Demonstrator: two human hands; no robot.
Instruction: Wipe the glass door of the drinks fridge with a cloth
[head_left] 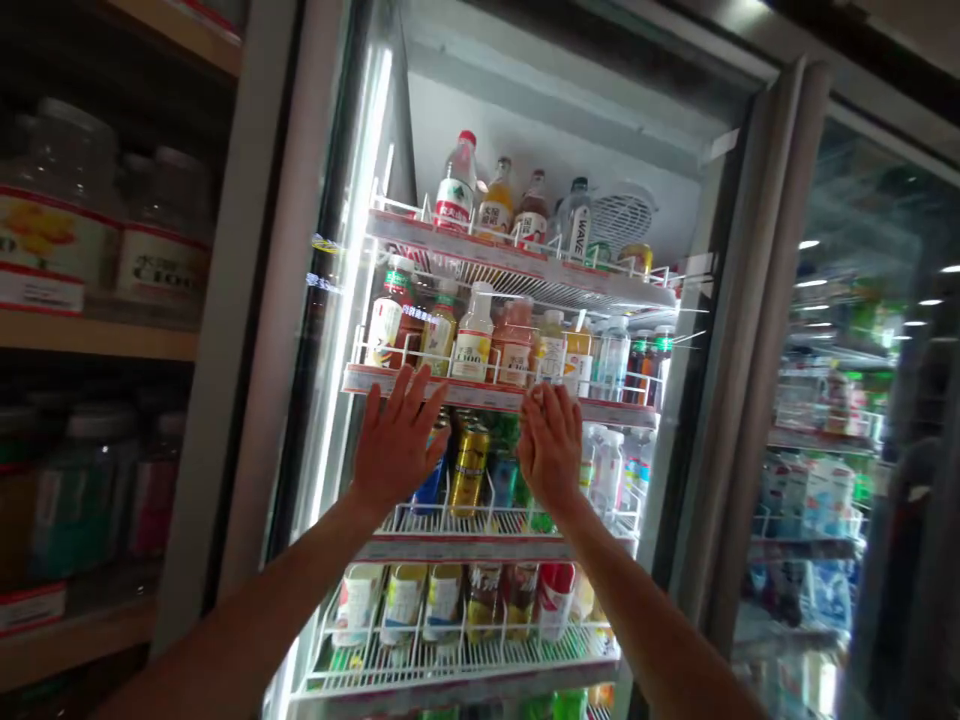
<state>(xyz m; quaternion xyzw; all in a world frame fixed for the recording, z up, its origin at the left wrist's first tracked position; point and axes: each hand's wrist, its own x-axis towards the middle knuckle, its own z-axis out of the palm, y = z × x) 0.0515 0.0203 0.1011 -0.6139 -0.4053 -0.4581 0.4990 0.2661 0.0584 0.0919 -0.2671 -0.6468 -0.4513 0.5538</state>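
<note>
A lit drinks cooler stands in front of me with its door swung open at the left. My left hand [396,440] is raised flat, fingers spread, its tips at the front rail of the second wire shelf [495,397]. My right hand [551,447] is held up the same way just to the right, fingers together and stretched out. Neither hand holds anything. Behind them on the third shelf stands a gold can [469,468] among other cans. Bottles with orange and white labels [472,345] line the second shelf above my fingers.
The top shelf [525,262] carries a few bottles and cans; a lower shelf [457,600] holds several bottles. The open glass door [330,300] stands at the left. Wooden shelves with large jars [75,230] lie further left. A second, closed cooler door [847,420] is at the right.
</note>
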